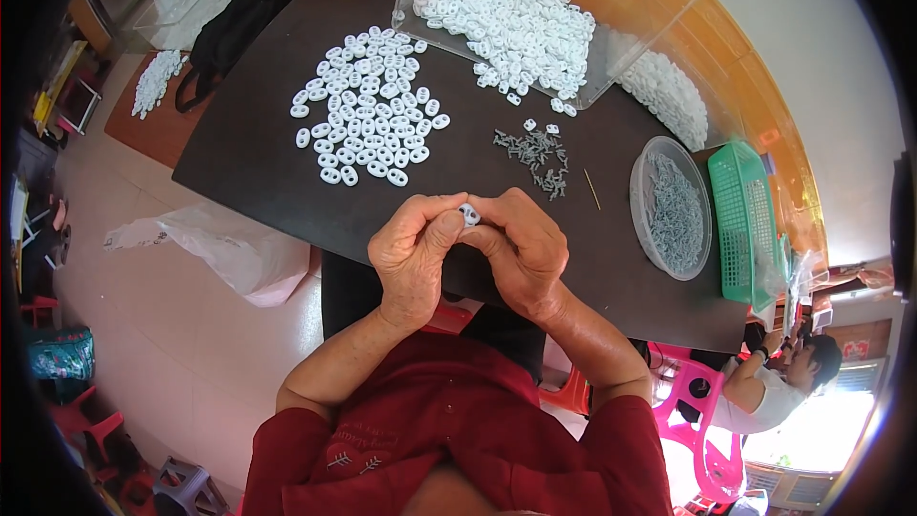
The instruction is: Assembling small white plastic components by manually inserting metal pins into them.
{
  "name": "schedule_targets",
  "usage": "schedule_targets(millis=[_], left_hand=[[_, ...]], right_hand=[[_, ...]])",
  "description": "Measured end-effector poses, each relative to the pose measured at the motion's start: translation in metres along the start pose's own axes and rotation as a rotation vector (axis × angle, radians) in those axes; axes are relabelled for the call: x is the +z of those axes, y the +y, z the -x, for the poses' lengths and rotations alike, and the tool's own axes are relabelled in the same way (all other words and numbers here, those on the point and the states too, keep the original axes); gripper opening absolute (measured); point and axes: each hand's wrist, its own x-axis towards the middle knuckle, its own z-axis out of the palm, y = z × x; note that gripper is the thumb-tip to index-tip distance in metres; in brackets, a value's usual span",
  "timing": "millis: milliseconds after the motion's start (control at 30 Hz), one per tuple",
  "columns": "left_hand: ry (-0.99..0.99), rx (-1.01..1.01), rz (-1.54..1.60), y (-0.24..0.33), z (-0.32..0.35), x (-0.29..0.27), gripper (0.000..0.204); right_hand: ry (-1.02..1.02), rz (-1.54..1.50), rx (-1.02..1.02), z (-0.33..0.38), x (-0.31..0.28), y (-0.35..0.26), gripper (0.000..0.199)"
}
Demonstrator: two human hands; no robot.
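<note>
A small white oval plastic piece with dark holes (469,215) is pinched between my two hands above the table's near edge. My left hand (413,250) is closed on it, thumb and forefinger at its left side. My right hand (523,247) meets it from the right, with fingertips pressed against it. Further off to the left lies a spread of white oval two-hole pieces (368,119). Beyond my right hand is a small heap of grey pins (540,158), with a thin yellowish stick (591,188) beside it.
A clear bin (611,86) full of white pieces lies at the back. On the right stand a round tub (638,215) of grey pins and a green basket (731,229). A plastic bag (234,244) is left of the dark table (248,134); another person (764,392) sits at right.
</note>
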Motion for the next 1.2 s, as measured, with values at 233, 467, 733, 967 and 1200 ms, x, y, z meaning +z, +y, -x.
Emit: schedule_targets(millis=[233,467,733,967,1200], left_hand=[[-0.027,-0.103,0.053,0.009,-0.002,-0.005,0.016],[-0.121,-0.122,0.128,0.012,-0.006,-0.011,0.021],[-0.025,-0.031,0.063,0.005,0.003,-0.003,0.020],[0.023,0.117,-0.088,0.002,0.009,0.006,0.019],[0.059,0.191,-0.172,0.003,0.011,0.009,0.019]], right_hand=[[-0.013,-0.071,0.167,0.002,0.001,-0.002,0.022],[-0.075,-0.020,0.098,-0.002,-0.003,-0.005,0.022],[-0.013,-0.015,0.102,0.002,0.005,-0.009,0.019],[0.092,0.103,-0.087,0.006,0.013,-0.005,0.018],[0.134,0.130,-0.157,0.007,0.016,-0.006,0.019]])
